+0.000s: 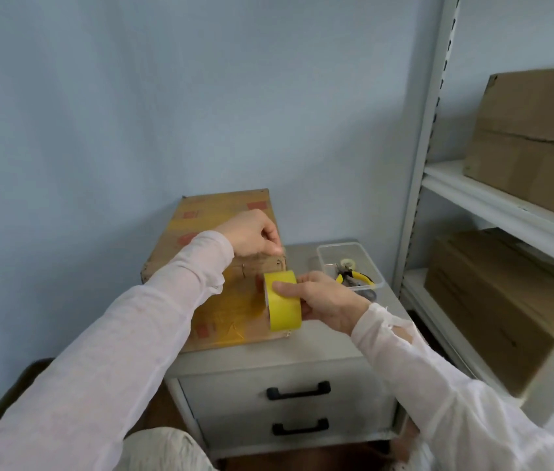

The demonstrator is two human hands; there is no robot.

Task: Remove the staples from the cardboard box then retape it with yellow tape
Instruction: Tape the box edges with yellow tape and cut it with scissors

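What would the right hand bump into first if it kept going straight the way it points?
Probably the cardboard box. The right hand points left with the yellow tape roll in its grip, so the roll would reach the box's near face first. It looks nearly touching, though depth is unclear.

Worn cardboard box on cabinet, yellow tape roll upright

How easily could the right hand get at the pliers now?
Probably yes, once freed: the right hand grips the tape. The pliers lie just beyond it in an open tub, nothing between.
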